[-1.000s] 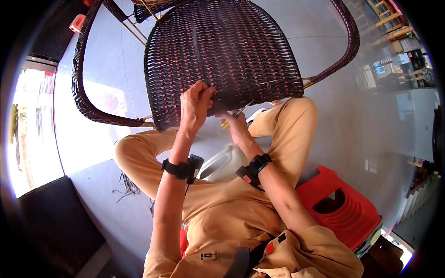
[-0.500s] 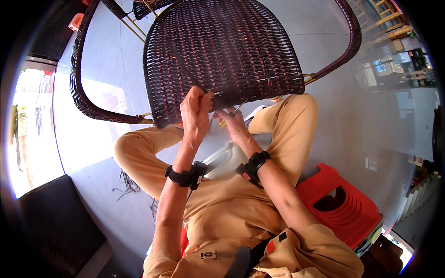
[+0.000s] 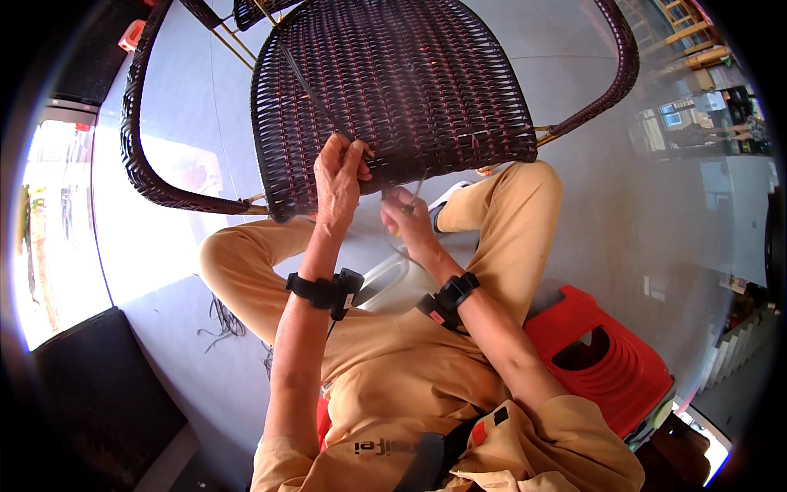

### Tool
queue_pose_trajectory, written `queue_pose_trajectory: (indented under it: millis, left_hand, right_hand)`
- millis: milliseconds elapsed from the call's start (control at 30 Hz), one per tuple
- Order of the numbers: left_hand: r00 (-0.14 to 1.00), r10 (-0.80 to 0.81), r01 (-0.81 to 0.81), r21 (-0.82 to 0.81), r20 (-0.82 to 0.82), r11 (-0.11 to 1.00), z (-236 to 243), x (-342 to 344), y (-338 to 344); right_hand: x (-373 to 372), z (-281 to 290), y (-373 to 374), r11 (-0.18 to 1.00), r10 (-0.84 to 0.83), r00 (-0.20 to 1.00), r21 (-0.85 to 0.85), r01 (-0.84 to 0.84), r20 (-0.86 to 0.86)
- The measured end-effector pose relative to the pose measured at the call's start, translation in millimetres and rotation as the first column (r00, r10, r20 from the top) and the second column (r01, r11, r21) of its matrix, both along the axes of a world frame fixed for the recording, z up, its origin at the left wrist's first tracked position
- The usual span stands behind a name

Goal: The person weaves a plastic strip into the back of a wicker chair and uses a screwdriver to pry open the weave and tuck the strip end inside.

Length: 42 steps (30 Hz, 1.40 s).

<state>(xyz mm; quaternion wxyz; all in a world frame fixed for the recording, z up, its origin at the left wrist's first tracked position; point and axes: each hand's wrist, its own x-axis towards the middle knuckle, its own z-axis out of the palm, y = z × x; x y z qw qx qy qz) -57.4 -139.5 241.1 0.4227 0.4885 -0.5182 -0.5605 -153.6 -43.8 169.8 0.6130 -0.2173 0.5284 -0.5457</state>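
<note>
A dark brown woven chair seat [image 3: 393, 90] with reddish strands lies before me, its near edge at my hands. My left hand [image 3: 338, 176] is closed in a pinch on a dark flat weaving strip [image 3: 307, 86], which runs up across the weave. Just below the near edge, my right hand [image 3: 411, 220] is closed around a thin metal tool [image 3: 422, 182] whose shaft points up toward the seat. A bit of yellow shows under that hand, perhaps the tool's handle. A thin dark strand curves down beside the right fingers; whether they grip it I cannot tell.
Curved woven armrests [image 3: 135, 123] flank the seat on both sides. A pale plastic object [image 3: 389, 283] sits between my legs. To my right stands a red plastic stool [image 3: 602, 361]. Loose dark strips [image 3: 221, 320] lie on the floor at left.
My left hand has shifted slightly up and left. The right hand has drawn a little down from the seat edge, its fingers now more curled, with a dark strand curving below it.
</note>
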Motion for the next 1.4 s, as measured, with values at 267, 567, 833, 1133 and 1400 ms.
queue_pose_trajectory:
  millis: [267,567,833,1133,1400]
  left_hand:
    - [1.000,-0.012,0.012,0.017,-0.022,1.000,-0.1,-0.9,-2.3]
    - [0.994,0.040,-0.037,-0.031,0.102,0.999,3.3,-2.5,-4.5]
    - [0.997,-0.044,0.046,0.030,-0.068,0.998,1.6,6.5,0.3]
    - [0.989,0.039,-0.031,0.056,-0.140,0.998,9.4,6.0,-1.5]
    - [0.970,0.001,-0.048,-0.186,-0.243,0.981,51.6,2.6,-20.7]
  right_hand:
    - [0.9,-16.7,-7.1,1.000,-0.005,0.998,0.005,0.005,-0.063]
    - [16.3,3.3,8.5,0.997,-0.064,0.990,-0.055,0.058,-0.123]
    - [11.4,-17.7,-5.2,0.995,-0.019,0.916,-0.095,-0.021,-0.401]
    - [12.8,-11.4,5.2,0.995,-0.047,0.912,-0.096,0.009,-0.407]
    - [0.4,-11.3,8.1,0.998,0.054,0.948,0.047,-0.041,-0.315]
